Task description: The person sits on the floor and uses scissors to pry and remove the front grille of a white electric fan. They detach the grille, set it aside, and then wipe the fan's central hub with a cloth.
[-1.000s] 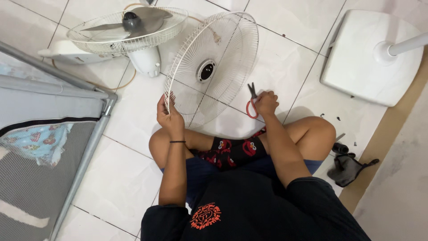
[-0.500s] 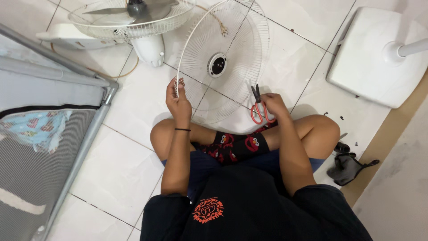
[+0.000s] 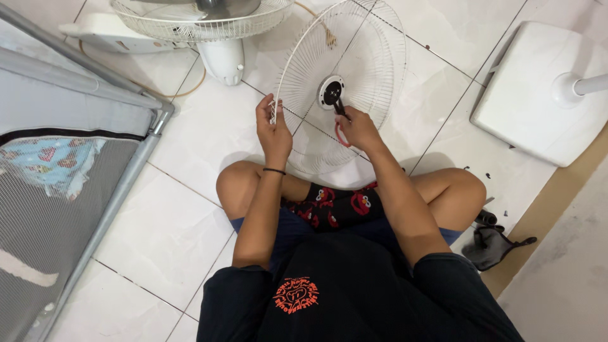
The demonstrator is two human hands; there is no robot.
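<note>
A white wire fan guard (image 3: 367,57) is held tilted on edge over the tiled floor, with red-handled scissors (image 3: 340,120) pointed at its black-and-white hub.

Bare floor (image 3: 190,209) lies open left of the knees; playpen frame (image 3: 120,190) bounds it; fan base (image 3: 532,95) blocks right.

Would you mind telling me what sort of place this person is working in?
Most likely a room in a home, with the work done on the floor. The person sits cross-legged on white floor tiles; a mesh-sided playpen stands at one side, and a household fan lies partly taken apart near its white stand base.
</note>
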